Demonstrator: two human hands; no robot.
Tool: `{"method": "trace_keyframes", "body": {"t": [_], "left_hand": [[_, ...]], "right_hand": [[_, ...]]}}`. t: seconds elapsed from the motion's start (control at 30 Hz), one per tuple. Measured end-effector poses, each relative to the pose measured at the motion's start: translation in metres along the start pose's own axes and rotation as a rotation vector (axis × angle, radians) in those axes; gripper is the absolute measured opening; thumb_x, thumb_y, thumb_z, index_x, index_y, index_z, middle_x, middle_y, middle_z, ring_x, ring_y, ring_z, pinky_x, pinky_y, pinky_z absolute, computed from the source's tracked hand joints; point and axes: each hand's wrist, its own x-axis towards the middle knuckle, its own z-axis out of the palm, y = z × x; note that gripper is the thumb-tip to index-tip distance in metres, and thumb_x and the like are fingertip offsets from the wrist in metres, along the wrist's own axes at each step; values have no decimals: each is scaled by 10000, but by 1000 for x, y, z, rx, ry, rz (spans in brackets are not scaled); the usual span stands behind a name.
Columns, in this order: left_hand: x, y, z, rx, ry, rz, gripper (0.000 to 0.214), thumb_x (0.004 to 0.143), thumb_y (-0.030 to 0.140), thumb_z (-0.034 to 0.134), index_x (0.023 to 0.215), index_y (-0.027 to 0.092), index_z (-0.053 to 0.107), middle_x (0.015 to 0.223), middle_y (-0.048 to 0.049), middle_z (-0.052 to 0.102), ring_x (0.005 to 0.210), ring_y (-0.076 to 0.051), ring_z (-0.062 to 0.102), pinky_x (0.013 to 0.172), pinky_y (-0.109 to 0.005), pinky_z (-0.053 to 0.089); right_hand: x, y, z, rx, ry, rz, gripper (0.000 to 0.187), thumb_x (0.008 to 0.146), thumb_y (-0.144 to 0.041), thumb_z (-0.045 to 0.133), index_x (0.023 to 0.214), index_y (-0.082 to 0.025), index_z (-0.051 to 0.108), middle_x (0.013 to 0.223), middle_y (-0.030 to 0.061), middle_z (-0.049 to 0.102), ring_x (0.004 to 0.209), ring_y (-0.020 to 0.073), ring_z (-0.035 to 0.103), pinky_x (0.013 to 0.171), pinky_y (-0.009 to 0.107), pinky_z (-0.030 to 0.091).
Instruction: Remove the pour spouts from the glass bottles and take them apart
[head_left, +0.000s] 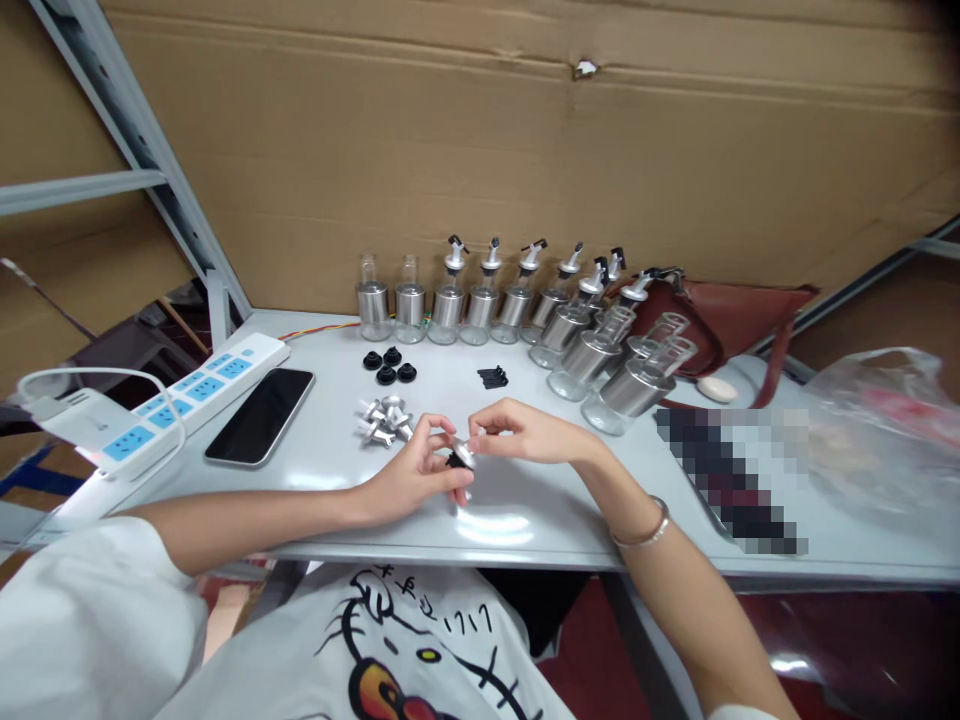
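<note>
Left hand (416, 470) and right hand (525, 432) both pinch one pourer spout (460, 457), fingers closed, mid-assembly; loose spouts (384, 420) at 10 o'clock; seating likely needs the parts held straight.

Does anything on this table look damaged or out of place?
Only small things. The cardboard backing has a small tear near its top. The two leftmost bottles lack the pourer caps their neighbours wear. The left hand and right hand pinch one loose cap.

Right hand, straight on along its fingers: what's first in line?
The right hand points left, so probably the left hand, just past the spout both hold; behind it lies the pile of silver spouts.
</note>
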Motion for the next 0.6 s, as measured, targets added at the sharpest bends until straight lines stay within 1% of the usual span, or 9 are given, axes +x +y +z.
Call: {"method": "trace_keyframes", "body": {"t": [0.07,0.1,0.17,0.23,0.33,0.4,0.5,0.6], "left_hand": [[0,0,-1,27,2,-9,402,812,380,671,951,213,334,877,9,590,594,-90,619,603,-255,482],[1,1,-2,45,-3,-9,374,829,420,643,923,201,355,843,9,595,579,-85,606,586,-247,472],[0,0,-3,72,-8,-3,358,856,480,583,883,186,381,794,7,606,545,-76,580,542,-227,449],[-1,0,-3,80,8,7,363,861,502,560,879,190,374,729,20,614,505,-74,559,493,-205,422],[-3,0,-4,103,75,-4,359,858,490,566,905,211,344,578,72,586,432,-76,514,438,-179,384],[-4,1,-4,127,110,-20,358,858,493,561,926,219,341,534,87,573,401,-81,497,416,-174,377],[-4,1,-3,160,113,-31,365,864,531,527,910,216,348,527,78,577,386,-84,499,404,-176,376],[-3,0,-4,187,96,-33,371,884,559,471,888,197,390,524,63,569,385,-76,496,415,-178,371]], "right_hand": [[-3,-1,-4,33,5,-1,375,836,-451,539,617,-147,518,517,-75,337,501,62,272,497,233,233],[-5,-1,-6,54,-4,7,395,838,-473,532,615,-148,514,504,-78,332,486,59,274,489,233,233],[-5,1,-7,90,-44,30,413,845,-502,515,644,-142,530,493,-70,380,468,61,323,485,230,263],[-4,4,-6,103,-63,40,398,843,-502,521,705,-131,562,517,-52,448,477,69,382,493,228,306],[-2,6,-4,108,-5,19,363,824,-486,559,787,-126,588,573,-40,488,518,77,421,513,223,350],[-1,6,-2,114,42,8,359,813,-484,576,808,-125,596,576,-44,478,527,79,420,514,219,359],[0,5,0,133,68,3,365,804,-489,586,775,-126,596,537,-58,441,499,73,389,491,216,339],[-1,4,0,129,97,-19,352,813,-476,584,766,-126,592,518,-66,423,480,66,362,474,210,313]]}}
